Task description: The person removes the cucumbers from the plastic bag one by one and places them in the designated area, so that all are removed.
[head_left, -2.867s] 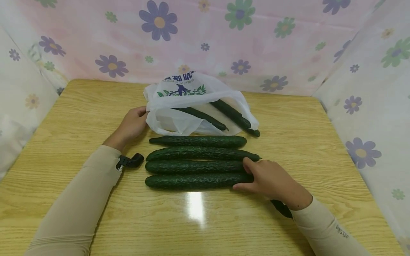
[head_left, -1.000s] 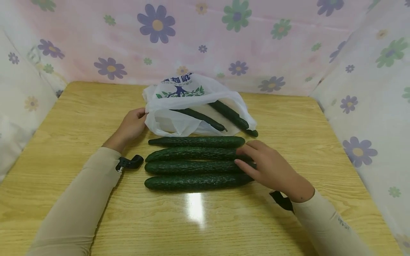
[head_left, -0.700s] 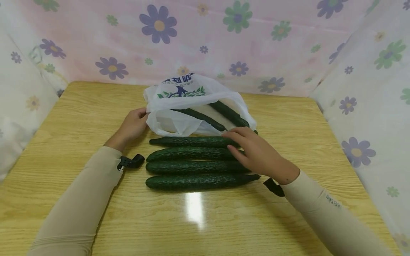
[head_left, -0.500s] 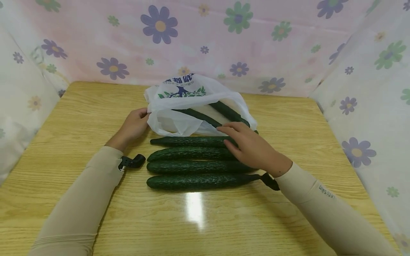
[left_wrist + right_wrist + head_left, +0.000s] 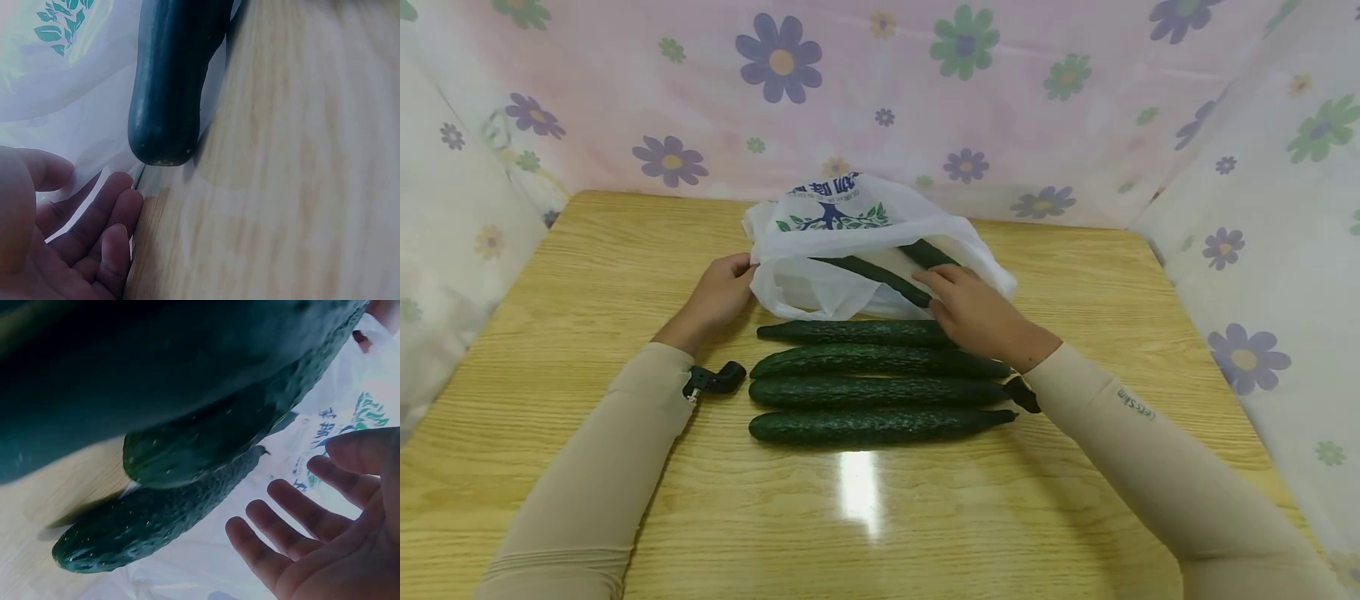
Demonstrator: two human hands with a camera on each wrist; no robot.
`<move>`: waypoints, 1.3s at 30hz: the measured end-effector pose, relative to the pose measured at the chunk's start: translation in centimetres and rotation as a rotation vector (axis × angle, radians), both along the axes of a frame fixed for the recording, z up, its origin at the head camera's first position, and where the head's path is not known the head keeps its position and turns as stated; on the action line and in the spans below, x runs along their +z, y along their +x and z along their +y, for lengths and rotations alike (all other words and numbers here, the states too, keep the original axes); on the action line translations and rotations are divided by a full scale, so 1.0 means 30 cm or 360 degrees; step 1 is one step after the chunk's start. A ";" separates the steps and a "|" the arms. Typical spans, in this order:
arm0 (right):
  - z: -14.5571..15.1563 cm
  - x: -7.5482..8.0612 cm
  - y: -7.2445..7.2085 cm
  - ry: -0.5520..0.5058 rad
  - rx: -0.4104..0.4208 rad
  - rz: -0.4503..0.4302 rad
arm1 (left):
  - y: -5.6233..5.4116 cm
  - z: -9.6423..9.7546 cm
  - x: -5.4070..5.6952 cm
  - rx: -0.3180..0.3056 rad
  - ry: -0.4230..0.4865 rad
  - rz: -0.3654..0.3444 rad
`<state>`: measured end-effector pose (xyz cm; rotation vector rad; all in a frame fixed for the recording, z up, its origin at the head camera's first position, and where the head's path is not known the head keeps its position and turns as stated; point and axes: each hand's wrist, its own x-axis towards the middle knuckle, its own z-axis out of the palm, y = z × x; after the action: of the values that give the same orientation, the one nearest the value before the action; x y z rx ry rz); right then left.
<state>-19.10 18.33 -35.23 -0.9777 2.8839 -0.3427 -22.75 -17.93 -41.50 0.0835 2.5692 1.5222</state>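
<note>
A white plastic bag (image 5: 925, 223) with a printed tree lies on its side, its mouth facing me. My left hand (image 5: 718, 292) pinches the bag's left edge between thumb and forefinger, other fingers loosely curved in the left wrist view. Inside the mouth lie a thin cucumber (image 5: 887, 277) and a thicker cucumber (image 5: 925, 252). My right hand (image 5: 981, 312) reaches over the right of the mouth, hiding the thicker one's near end. In the right wrist view its fingers (image 5: 309, 512) are spread beside the cucumbers, holding nothing. Several cucumbers (image 5: 865, 426) lie in parallel before the bag.
Everything rests on a wood-grain table (image 5: 760, 517), which reflects a bright light near its middle. A flowered cloth (image 5: 880, 83) hangs behind, with more at both sides. Black wrist mounts (image 5: 718, 379) stick out from the beige sleeves (image 5: 587, 467).
My right hand has let go of the row's right end and moved up and away to the bag's mouth. The left hand still holds the bag's edge. The cucumbers lie as before.
</note>
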 end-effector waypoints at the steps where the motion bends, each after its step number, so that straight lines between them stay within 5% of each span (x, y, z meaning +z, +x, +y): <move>1: 0.001 0.000 -0.006 0.0022 -0.0013 -0.0002 | -0.002 0.000 -0.001 0.0000 -0.0004 0.0001; 7: 0.010 -0.002 -0.036 0.0108 -0.0052 0.0015 | -0.004 -0.001 -0.004 0.0000 0.0012 -0.0001; 18: 0.032 -0.023 -0.066 0.0235 -0.0003 0.0249 | -0.003 0.000 0.003 -0.0011 0.0007 0.0018; 39: 0.041 -0.036 -0.086 0.0375 -0.0220 0.0079 | 0.001 -0.006 0.002 -0.0018 0.0038 -0.0014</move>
<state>-21.67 19.57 -36.32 -0.7610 2.9558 0.0158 -22.72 -18.12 -41.44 0.0934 2.5397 1.5459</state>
